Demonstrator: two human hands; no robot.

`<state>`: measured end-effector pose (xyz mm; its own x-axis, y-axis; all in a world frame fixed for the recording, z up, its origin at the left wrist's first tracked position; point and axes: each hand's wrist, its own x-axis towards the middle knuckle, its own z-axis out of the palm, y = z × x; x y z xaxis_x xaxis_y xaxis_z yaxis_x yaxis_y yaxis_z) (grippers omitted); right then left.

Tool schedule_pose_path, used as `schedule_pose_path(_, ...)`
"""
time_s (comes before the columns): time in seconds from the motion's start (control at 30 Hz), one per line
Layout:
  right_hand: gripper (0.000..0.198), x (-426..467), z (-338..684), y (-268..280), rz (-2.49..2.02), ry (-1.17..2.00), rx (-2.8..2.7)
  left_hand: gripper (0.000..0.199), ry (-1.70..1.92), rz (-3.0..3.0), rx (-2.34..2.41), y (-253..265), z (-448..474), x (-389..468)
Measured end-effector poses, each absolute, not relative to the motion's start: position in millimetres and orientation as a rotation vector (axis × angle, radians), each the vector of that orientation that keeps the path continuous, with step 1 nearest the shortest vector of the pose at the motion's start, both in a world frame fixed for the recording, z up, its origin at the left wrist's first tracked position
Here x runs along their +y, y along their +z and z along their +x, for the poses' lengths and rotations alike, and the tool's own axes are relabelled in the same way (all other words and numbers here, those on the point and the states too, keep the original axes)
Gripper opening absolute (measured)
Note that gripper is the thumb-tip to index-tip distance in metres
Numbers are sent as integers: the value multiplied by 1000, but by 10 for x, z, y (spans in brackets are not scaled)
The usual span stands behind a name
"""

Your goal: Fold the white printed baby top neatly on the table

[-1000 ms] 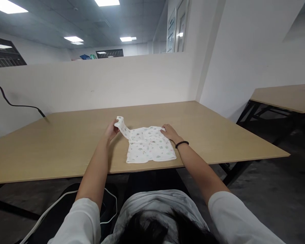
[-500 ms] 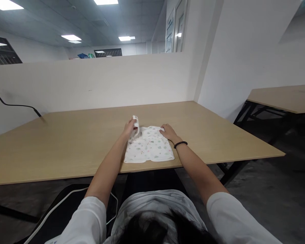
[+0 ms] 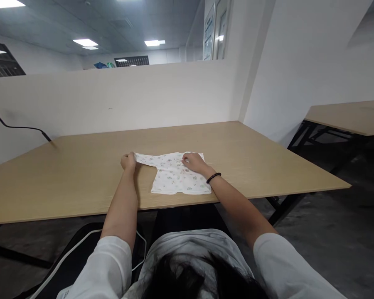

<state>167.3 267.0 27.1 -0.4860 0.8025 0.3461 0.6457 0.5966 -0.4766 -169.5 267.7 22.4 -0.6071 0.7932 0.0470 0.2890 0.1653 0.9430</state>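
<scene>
A small white baby shirt (image 3: 174, 178) with a scattered print lies flat on the wooden table (image 3: 81, 178), its hem towards me. My left hand (image 3: 129, 160) is closed on the end of one sleeve, which stretches out to the left of the body. Over the upper right part of the shirt is my right hand (image 3: 195, 162), its fingers curled into a pinch at the fabric near the neckline. That hand and forearm hide part of the shirt's right side, and the other sleeve cannot be made out.
A white partition (image 3: 143, 99) rises along the table's far edge. On the left, a black cable (image 3: 18, 127) hangs down to the tabletop. Another wooden table (image 3: 349, 116) stands at the right. A white cord (image 3: 65, 257) runs beside me below the table edge.
My left hand has moved left and drawn the sleeve out from its folded, lifted position over the body. My right hand has shifted left from the shirt's upper right corner.
</scene>
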Motion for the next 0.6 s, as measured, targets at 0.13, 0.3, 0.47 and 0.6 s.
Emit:
schedule_pose_path(0.13,20,2761,1957,387,-1374,421,-1588,16,1491,962,2223,199,-1675,2713)
schedule_pose_path(0.3,44,2724,2566,469,-1740,266,-776,15,1457,982,2293,184,-1656,2735)
schedule_pose_path(0.47,62,2666,2706,532,-1791,-210,-805,24,1468,1030,2337,206,-1624,2684)
schedule_pose_path(0.6,51,2789,2448,509,-1645,1,-1568,37,1522,1234,2362,237,-1472,2639)
